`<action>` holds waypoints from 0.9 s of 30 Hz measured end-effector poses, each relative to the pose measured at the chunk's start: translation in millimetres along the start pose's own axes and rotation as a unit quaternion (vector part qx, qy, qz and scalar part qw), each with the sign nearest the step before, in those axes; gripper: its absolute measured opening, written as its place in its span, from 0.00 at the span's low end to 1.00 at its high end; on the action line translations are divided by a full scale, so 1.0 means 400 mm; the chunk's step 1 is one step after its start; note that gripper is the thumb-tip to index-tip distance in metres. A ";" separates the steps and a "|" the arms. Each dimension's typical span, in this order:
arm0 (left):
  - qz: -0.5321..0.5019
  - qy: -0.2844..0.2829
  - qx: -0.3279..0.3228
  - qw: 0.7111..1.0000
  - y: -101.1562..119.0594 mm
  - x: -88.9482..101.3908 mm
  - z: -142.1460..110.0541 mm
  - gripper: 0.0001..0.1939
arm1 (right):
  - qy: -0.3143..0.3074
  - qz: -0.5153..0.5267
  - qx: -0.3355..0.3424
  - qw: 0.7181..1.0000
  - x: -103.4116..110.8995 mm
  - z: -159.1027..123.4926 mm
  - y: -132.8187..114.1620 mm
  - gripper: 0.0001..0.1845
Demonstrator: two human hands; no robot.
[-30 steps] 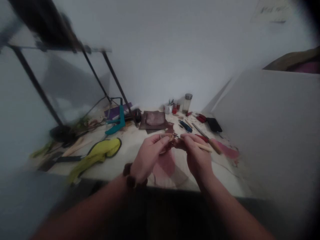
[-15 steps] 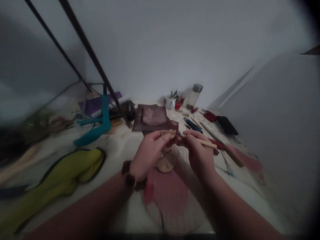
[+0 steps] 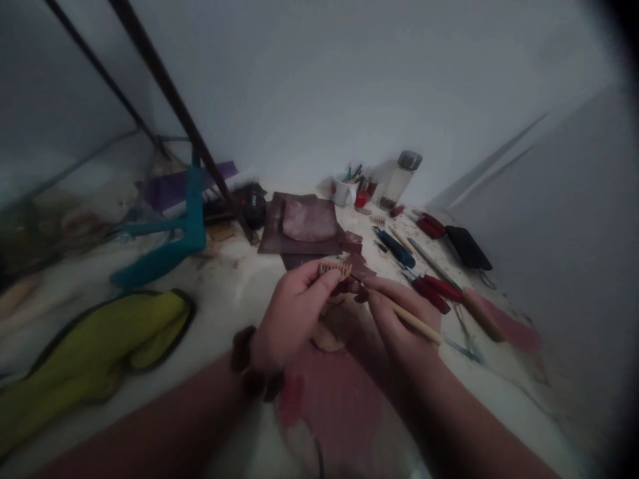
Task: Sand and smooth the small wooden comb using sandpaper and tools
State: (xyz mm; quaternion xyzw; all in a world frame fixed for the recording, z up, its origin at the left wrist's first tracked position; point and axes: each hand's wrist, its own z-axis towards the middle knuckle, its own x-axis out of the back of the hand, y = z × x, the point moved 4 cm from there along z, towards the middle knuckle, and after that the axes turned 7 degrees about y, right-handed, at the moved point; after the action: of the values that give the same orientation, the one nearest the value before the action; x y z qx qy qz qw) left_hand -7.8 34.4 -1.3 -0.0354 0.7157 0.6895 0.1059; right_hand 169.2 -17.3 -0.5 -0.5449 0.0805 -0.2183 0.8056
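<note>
My left hand (image 3: 294,313), with a dark bead bracelet at the wrist, pinches a small tan strip (image 3: 335,269) with a row of comb-like teeth. My right hand (image 3: 407,313) is closed around a slim tool with a pale wooden handle (image 3: 414,322). Its thin dark metal tip points left toward the strip; whether it touches is too blurred to tell. Dark red material shows between the hands, partly hidden by the fingers. Below them lies a round tan disc (image 3: 329,338), and nearer me a pink-red sheet (image 3: 339,392).
Brown-red sheets (image 3: 272,229) lie behind my hands. A white mug (image 3: 343,191) of pens and a lidded glass jar (image 3: 399,179) stand by the wall. Red-handled pliers (image 3: 434,291) and a blue-handled tool (image 3: 397,247) lie right; a yellow-green cloth (image 3: 114,346) and teal frame (image 3: 192,219) left.
The view has shifted slightly. The wooden-handled tool now slants more steeply, its handle end lower, and my right hand has turned with it. My left hand keeps its pinch on the strip.
</note>
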 end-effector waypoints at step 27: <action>0.061 -0.001 -0.020 0.998 -0.011 0.008 -0.002 0.12 | -0.024 -0.111 0.173 0.978 -0.001 -0.005 -0.019 0.16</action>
State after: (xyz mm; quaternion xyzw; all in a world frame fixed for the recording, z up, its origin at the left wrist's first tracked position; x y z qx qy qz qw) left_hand -10.1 33.7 -6.1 0.0072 0.7022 0.7091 0.0639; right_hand 165.9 -21.2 5.7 -0.4076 -0.0389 -0.3037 0.8603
